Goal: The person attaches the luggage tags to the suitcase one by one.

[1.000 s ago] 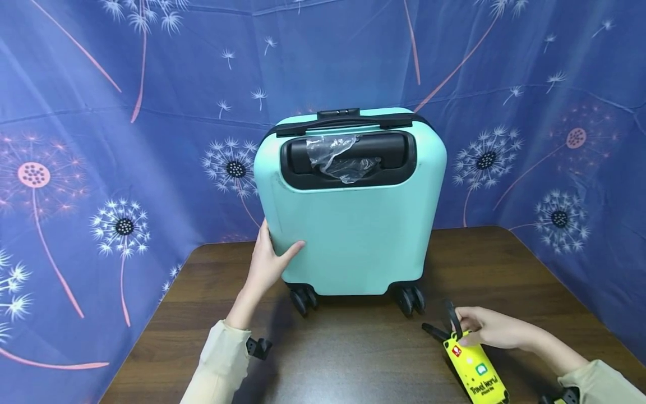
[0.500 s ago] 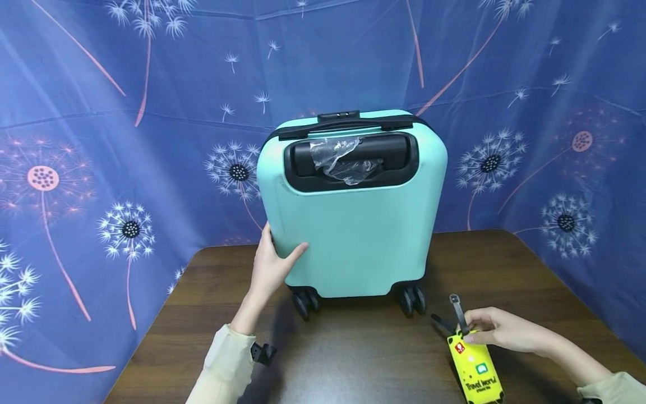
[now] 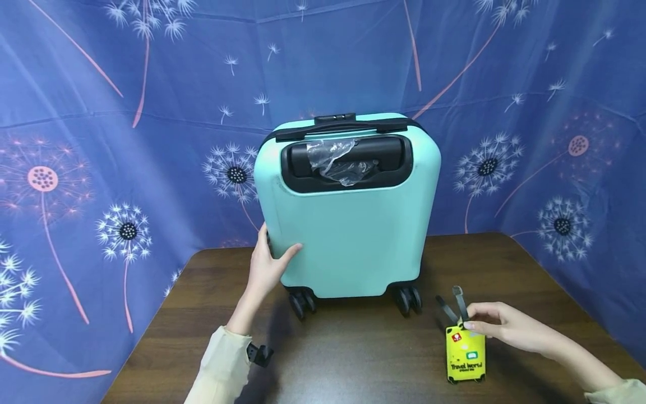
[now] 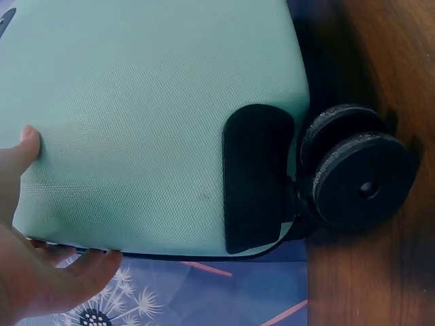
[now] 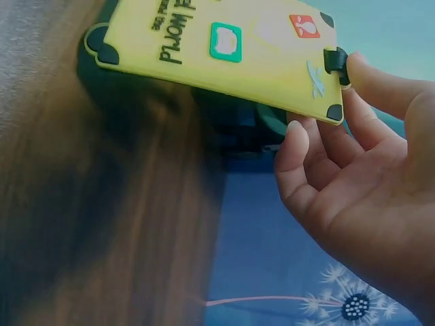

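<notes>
A mint-green suitcase stands upright on its black wheels, its recessed black handle partly covered by clear plastic film. My left hand grips its lower left side, thumb on the broad face and fingers around the side. In the left wrist view, fingertips of the left hand meet the dark seam near a wheel. To the right, my right hand pinches the black strap of a yellow luggage tag at its top. The tag, lettered and marked with small pictures, hangs upright just by the tabletop.
Brown wooden table lies under everything, with rounded far corners. A blue curtain printed with dandelions hangs close behind the suitcase. The suitcase carries a combination lock on top.
My right hand has brought the luggage tag from a slant to upright, its lower end swinging left and up, the strap ends now pointing up. My left hand keeps its place on the suitcase.
</notes>
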{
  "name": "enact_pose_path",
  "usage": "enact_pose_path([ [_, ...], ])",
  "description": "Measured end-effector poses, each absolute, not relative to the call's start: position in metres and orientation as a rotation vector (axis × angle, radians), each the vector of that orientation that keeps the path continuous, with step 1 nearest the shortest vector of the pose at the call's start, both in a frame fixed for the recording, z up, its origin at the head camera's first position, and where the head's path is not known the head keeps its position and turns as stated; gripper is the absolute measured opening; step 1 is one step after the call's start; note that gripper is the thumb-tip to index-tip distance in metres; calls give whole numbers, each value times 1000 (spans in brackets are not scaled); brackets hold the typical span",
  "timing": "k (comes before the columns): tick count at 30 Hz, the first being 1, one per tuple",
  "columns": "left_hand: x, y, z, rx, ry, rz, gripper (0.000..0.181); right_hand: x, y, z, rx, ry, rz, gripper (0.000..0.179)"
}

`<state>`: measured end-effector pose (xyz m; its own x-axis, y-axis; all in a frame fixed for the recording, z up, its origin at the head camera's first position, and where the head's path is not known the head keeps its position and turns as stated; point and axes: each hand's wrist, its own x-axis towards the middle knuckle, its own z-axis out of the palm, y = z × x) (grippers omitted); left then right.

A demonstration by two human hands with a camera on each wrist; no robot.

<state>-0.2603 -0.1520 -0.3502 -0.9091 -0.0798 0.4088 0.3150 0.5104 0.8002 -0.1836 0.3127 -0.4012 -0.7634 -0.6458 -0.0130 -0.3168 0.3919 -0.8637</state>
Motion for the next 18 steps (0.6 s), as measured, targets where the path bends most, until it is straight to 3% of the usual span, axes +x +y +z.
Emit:
enact_pose_path([
  [18,-262,-166,-350,-320,-2396,-1493,85,-182,313,-344,-730,2727,-1157,14],
])
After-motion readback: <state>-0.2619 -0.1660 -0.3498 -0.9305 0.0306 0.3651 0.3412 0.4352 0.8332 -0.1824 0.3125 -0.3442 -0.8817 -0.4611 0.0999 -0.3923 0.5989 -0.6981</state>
